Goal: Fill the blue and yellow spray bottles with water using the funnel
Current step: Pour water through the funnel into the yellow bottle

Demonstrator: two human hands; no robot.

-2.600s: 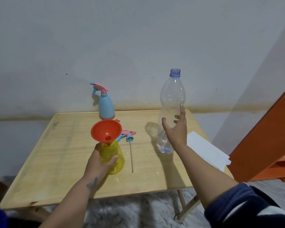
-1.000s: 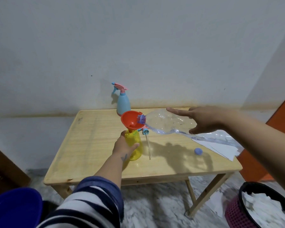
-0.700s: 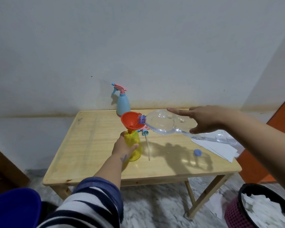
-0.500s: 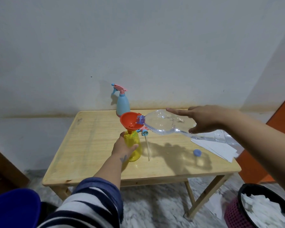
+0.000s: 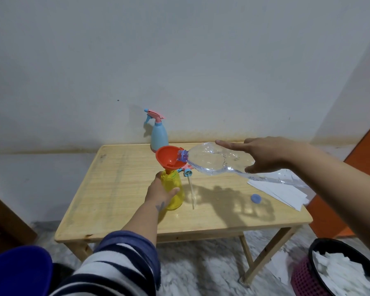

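Yellow spray bottle point(image 5: 173, 190): upright on the wooden table point(image 5: 120, 189), left hand point(image 5: 159, 192) wrapped around its body. Orange funnel point(image 5: 169, 157): seated in its neck. Clear water bottle point(image 5: 218, 159): tipped, mouth in the funnel, gripped by right hand point(image 5: 263, 154). Blue spray bottle point(image 5: 159, 135): capped, by the wall. Loose sprayer head point(image 5: 187, 170) and blue cap point(image 5: 256, 198): on the tabletop.

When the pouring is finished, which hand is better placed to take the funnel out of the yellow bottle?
Probably the left hand. It already wraps the yellow bottle just under the funnel. The right hand is busy holding the tilted water bottle at the funnel's rim.
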